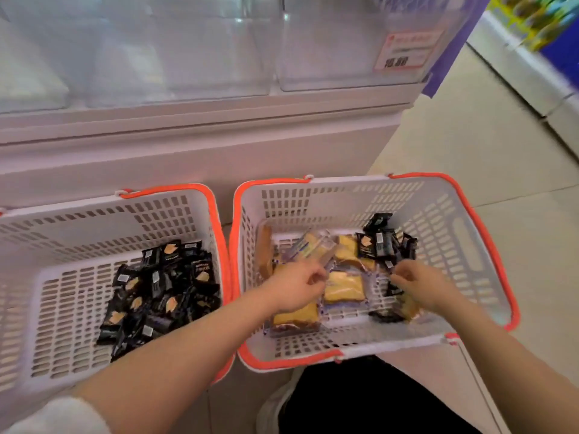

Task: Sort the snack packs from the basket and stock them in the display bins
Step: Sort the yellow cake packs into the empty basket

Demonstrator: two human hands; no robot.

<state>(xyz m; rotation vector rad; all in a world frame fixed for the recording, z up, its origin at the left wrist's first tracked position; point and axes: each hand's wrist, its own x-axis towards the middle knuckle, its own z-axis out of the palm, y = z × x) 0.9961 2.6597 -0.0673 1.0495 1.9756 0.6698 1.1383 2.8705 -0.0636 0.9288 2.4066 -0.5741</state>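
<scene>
1. Reaching into the right basket [438, 214], both hands work among mixed snack packs: clear-wrapped yellow cake packs [344, 286] across the middle and small black packs [380, 242] heaped toward the far right corner.
2. The left hand [297, 288] has its fingers curled and seems to pinch the edge of a clear pack [315, 245] that stands tilted above the others; motion blur leaves the exact hold unsure.
3. The right hand [419, 285] is curled too, fingertips at the near edge of the black heap. Whether it already grips a pack I cannot tell; another dark pack [394, 308] lies just under its palm.
4. Handling, as I judge it: the packs look light, with thin, slick, crinkly film. The cake inside is soft and would crush, so take a pack by its sealed end or flat across its faces, not by squeezing the middle. The black ones are small enough to gather several at once.
5. The left basket [103, 220] holds only black packs [163, 292], well apart from both hands.
6. The clear bins [344, 57] stand above on the white unit [188, 151], beyond the baskets, and look unfilled.
</scene>
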